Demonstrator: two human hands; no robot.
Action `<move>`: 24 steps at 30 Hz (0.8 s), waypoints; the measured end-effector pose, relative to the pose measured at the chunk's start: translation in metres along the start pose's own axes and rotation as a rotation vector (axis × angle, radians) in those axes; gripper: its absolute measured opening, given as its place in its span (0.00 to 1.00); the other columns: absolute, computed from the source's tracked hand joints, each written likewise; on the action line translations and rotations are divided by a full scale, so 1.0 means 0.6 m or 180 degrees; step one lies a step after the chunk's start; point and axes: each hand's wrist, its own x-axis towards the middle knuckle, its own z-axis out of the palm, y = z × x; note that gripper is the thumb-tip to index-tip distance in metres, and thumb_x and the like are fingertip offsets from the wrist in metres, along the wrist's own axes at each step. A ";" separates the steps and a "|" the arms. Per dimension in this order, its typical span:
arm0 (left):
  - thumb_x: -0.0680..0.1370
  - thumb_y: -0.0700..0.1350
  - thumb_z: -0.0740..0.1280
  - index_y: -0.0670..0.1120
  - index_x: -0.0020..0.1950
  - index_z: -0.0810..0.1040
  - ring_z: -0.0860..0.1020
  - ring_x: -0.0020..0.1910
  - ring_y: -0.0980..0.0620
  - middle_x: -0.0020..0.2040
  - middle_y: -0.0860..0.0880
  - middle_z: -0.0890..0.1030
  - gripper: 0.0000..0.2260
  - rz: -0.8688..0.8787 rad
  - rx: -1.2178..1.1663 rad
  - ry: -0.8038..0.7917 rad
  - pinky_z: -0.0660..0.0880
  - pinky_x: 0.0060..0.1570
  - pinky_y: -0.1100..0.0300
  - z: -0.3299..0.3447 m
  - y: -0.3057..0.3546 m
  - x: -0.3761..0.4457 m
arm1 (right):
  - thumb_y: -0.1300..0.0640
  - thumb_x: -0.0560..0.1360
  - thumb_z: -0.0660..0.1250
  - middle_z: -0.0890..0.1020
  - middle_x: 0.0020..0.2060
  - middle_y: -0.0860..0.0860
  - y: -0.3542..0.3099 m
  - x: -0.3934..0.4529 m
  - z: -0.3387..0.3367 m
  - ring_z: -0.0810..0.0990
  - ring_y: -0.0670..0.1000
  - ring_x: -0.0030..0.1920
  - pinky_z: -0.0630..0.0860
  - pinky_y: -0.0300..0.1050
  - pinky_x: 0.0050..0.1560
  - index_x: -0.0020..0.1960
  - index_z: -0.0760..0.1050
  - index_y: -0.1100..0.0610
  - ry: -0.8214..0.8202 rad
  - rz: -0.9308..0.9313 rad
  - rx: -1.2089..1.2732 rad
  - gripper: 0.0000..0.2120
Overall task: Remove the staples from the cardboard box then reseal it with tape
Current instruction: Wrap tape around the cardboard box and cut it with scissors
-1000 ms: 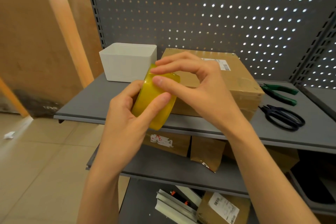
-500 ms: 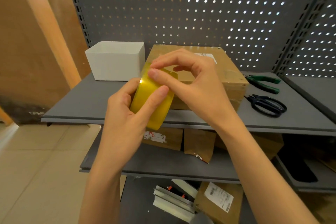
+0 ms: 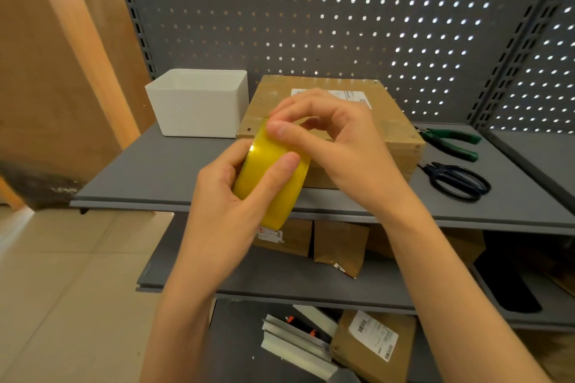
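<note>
Gripping item: left hand point(image 3: 224, 196), fingers and thumb curled round a yellow tape roll point(image 3: 270, 177), held on edge in front of the cardboard box point(image 3: 395, 137), clear of the shelf point(image 3: 161, 171)

Right hand point(image 3: 339, 140): thumb and forefinger pinching at the top rim of the roll, apparently picking for the free end; no loose strip of tape visible

Cardboard box: flaps lying flat and closed, shipping label point(image 3: 342, 95) on top, seated on the shelf behind the roll. Small dark holes near the box's left front corner, possibly where staples sat; no staples can be made out. No fresh tape across the seam, as far as can be told

Right of the box, on the same shelf: green-handled pliers point(image 3: 451, 141), then black scissors point(image 3: 457, 180) nearer the shelf edge, both lying untouched. Left of the box: white bin point(image 3: 199, 109), contents hidden

Status, by judgement: staple removal likely finished, pliers laid aside; resealing barely begun. Outstanding: free the tape end, draw a strip, press it along the box seam, cut
</note>
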 end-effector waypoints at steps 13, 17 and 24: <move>0.69 0.51 0.69 0.48 0.46 0.79 0.82 0.31 0.55 0.36 0.49 0.84 0.09 -0.0565 -0.0641 -0.0173 0.75 0.28 0.65 0.029 0.013 0.027 | 0.61 0.73 0.69 0.81 0.39 0.44 -0.005 -0.001 -0.016 0.79 0.42 0.44 0.75 0.36 0.48 0.45 0.79 0.54 0.0949 -0.0382 -0.0639 0.03; 0.75 0.49 0.67 0.47 0.43 0.79 0.80 0.28 0.56 0.31 0.48 0.83 0.06 -0.0860 -0.0565 0.0049 0.76 0.28 0.63 0.041 0.001 0.042 | 0.58 0.73 0.69 0.81 0.38 0.43 -0.017 0.007 -0.029 0.79 0.41 0.42 0.75 0.35 0.47 0.45 0.79 0.54 0.0931 -0.0651 -0.0907 0.01; 0.74 0.55 0.66 0.49 0.50 0.79 0.82 0.31 0.55 0.37 0.48 0.85 0.11 -0.0897 -0.0705 -0.0197 0.76 0.29 0.64 0.075 -0.004 0.029 | 0.59 0.74 0.68 0.81 0.39 0.44 0.007 0.030 -0.069 0.79 0.41 0.43 0.75 0.37 0.49 0.44 0.79 0.55 0.0514 0.0050 -0.0667 0.02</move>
